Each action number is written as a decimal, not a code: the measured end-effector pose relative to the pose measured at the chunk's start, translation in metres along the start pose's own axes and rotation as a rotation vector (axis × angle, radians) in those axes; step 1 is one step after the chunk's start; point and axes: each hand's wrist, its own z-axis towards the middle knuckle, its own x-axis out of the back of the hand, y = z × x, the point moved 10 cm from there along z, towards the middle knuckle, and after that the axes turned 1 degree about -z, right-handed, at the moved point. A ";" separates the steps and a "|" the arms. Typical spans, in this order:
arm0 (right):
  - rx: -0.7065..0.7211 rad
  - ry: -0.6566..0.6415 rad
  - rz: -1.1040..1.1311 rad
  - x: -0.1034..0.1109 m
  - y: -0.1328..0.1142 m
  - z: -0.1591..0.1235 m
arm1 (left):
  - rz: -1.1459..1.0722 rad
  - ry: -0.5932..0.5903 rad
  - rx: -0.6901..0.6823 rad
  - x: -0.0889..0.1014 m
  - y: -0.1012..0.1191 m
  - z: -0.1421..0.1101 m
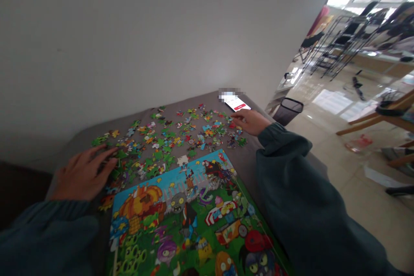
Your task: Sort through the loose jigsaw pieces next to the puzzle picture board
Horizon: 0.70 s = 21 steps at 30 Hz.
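Observation:
Loose jigsaw puzzle pieces [168, 142], mostly green with some red, blue and yellow, lie scattered over a grey cloth-covered table. My left hand [86, 170] rests over the left end of the scatter, its fingers apart and curved above green pieces. At the right end, my right hand [251, 121] reaches in from the side with its fingertips drawn together beside a red piece [232, 125]; whether they grip a piece is hidden. Closest to me is a colourful cartoon picture board [194, 215], showing zombies and plants under a blue strip of sky.
Just beyond my right hand a lit phone [237, 102] lies at the table's back corner. A pale wall [145, 39] rises directly behind the table [249, 164]. On the floor to the right stand a dark mesh bin [287, 112] and a wooden-legged stool [371, 114].

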 end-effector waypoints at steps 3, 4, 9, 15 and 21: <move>-0.030 -0.043 0.044 0.001 0.015 -0.002 | 0.005 -0.005 -0.009 0.006 0.003 -0.002; -0.022 -0.048 0.048 0.002 0.017 -0.003 | -0.020 -0.018 -0.052 0.005 0.010 -0.004; 0.016 -0.046 0.051 -0.001 0.005 -0.001 | -0.202 -0.072 -0.304 0.003 0.073 -0.025; 0.373 0.071 0.052 -0.038 -0.113 -0.005 | -0.219 -0.185 -0.393 0.002 0.112 -0.040; 0.278 0.038 -0.021 -0.076 -0.148 0.007 | -0.258 -0.232 -0.366 0.007 0.104 -0.038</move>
